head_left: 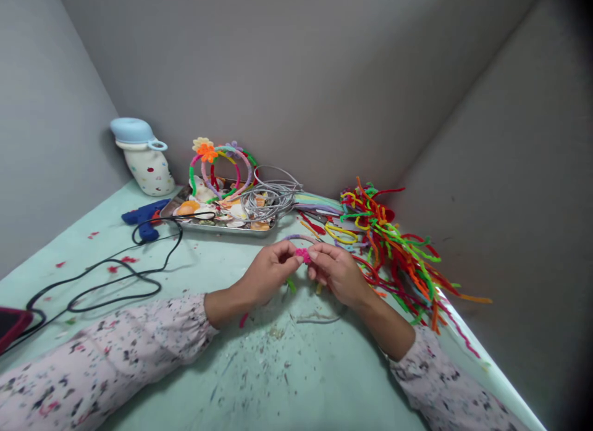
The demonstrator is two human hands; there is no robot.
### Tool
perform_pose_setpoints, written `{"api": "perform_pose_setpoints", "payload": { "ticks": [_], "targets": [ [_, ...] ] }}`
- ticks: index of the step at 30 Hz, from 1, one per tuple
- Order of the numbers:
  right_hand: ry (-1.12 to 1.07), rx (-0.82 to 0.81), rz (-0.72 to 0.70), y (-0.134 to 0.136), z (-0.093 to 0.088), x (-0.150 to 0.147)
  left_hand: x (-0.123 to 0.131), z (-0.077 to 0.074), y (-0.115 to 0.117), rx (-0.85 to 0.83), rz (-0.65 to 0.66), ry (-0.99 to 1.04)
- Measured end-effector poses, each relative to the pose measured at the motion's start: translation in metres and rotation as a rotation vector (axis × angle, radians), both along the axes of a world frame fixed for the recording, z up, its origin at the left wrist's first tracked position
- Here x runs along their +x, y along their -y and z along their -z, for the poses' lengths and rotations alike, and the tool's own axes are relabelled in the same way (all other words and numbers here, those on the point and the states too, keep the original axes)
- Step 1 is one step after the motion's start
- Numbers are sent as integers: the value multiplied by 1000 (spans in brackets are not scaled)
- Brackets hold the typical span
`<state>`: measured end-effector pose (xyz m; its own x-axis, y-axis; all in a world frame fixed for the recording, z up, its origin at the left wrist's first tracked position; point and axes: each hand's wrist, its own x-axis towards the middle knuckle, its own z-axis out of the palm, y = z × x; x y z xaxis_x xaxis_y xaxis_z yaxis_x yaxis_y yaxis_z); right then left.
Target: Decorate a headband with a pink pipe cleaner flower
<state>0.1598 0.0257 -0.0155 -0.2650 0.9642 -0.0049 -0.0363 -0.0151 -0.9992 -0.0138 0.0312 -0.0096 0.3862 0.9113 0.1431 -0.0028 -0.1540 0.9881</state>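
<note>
A small bright pink fuzzy piece (pixel 303 255), apparently shaped from pipe cleaner, is pinched between my two hands above the table. My left hand (pixel 271 270) grips its left side with thumb and forefinger. From the right, my right hand (pixel 337 271) pinches the same piece, its other fingers curled below. Just behind the hands shows a lilac fuzzy band (pixel 299 238), partly hidden by them. Short green (pixel 291 286) and yellow bits peek out under the fingers. A thin grey strand (pixel 319 321) lies on the table near my right wrist.
A metal tray (pixel 227 231) holds fuzzy flower hoops (pixel 222 171), scraps and coiled silver wire (pixel 273 199). A blue glue gun (pixel 146 215) with black cord (pixel 115 289) and a bottle (pixel 143 159) stand left. Colourful pipe cleaners (pixel 393 246) heap at right, against grey walls.
</note>
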Motion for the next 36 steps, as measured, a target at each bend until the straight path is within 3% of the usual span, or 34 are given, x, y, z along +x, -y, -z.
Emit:
{"api": "perform_pose_setpoints", "payload": {
  "ticks": [5, 10, 14, 18, 22, 26, 31, 36],
  "targets": [
    [-92, -43, 22, -1, 2, -1, 0, -8, 1, -99, 59, 131],
    [-173, -104, 53, -2, -1, -2, -2, -19, 1, -155, 98, 124],
    [-192, -121, 49, -1, -3, -2, -2, -18, 0, -123, 134, 108],
    [-185, -98, 47, 2, -8, -5, -1, -21, -1, -96, 69, 30],
    [-226, -64, 25, 7, -15, -8, 1, -39, -4, -93, 3, 61],
    [-99, -21, -22, 12, -17, -14, 3, -49, -7, -67, -57, 109],
    [74, -6, -25, 16, -17, -20, 2, -34, -3, -123, -87, 129],
    [103, 4, -110, 17, -12, -16, -7, -14, 3, -227, -65, 172]
  ]
}}
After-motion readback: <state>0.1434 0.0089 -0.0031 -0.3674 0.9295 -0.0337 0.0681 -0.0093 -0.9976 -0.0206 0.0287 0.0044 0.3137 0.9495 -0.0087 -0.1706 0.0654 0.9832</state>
